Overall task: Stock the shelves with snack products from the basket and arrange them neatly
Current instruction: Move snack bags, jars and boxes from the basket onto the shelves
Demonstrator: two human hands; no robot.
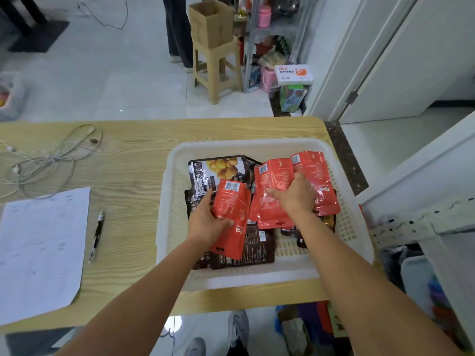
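Picking step, centre frame: clamping a red snack pouch [232,201] in left hand [208,223] over white basket [257,281]; pressing red pouches [273,176] with right hand [295,197], fingers spread. Next, likely: lift, shelve.

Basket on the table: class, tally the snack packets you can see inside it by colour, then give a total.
Red packets: 3, one held in the left hand, two beneath the right hand
Dark brown packets: at least 3, partly buried
Total: at least 6
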